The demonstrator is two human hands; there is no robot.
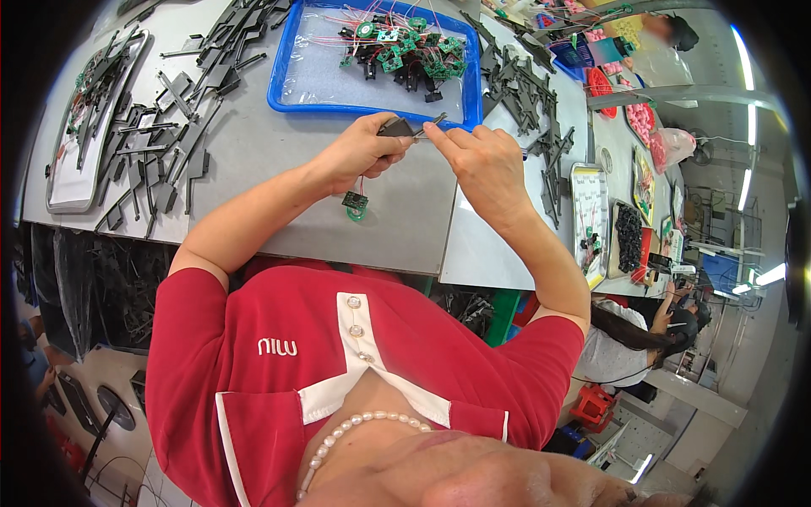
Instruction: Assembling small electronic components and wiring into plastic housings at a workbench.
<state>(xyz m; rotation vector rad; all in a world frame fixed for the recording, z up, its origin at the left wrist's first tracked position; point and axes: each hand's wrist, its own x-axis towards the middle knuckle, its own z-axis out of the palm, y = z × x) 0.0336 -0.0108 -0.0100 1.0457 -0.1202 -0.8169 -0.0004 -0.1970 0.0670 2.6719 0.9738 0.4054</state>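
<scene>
Left hand (pixel 361 154), nearly closed, gripping black part (pixel 395 128)

Looking at a grey table (pixel 397 211) with a seam right of center. Supporting a blue tray (pixel 285 55) toward the far side, near the middle. Carrying a scattered spread of loose black parts (pixel 197 161) at left, just beside a silver tray (pixel 74 184). Bearing more black parts (pixel 525 95) right of the blue tray, plus a pale tray (pixel 582 203) further right.
</scene>
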